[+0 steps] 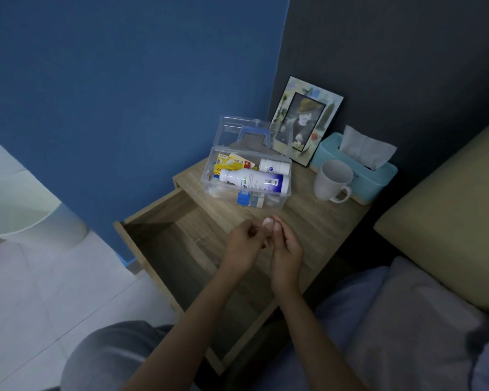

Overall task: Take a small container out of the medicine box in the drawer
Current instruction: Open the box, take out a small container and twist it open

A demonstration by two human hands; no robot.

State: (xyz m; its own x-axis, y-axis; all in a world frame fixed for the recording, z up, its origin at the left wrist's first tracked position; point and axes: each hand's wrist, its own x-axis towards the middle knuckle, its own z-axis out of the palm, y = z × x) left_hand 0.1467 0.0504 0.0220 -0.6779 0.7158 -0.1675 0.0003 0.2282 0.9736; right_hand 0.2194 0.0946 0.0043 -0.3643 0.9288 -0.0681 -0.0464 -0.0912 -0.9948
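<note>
A clear plastic medicine box (pixel 209 172) with a blue handle stands on the wooden nightstand, its lid raised. Inside lie white bottles (pixel 254 180), yellow packets and a blue-capped item. The drawer (pixel 164 238) below is pulled out and looks bare. In front of the box, above the nightstand's edge, my left hand (pixel 242 246) and my right hand (pixel 284 249) meet around a small pale round container (pixel 267 222). My right fingers pinch it from the right. My left fingertips touch it from the left.
A white mug (pixel 332 180), a light blue tissue box (pixel 376 179) and a framed picture (pixel 302 122) stand behind on the nightstand (pixel 316 221). A bed with a pillow (pixel 407 320) is at right, a blue wall behind, white floor tiles at left.
</note>
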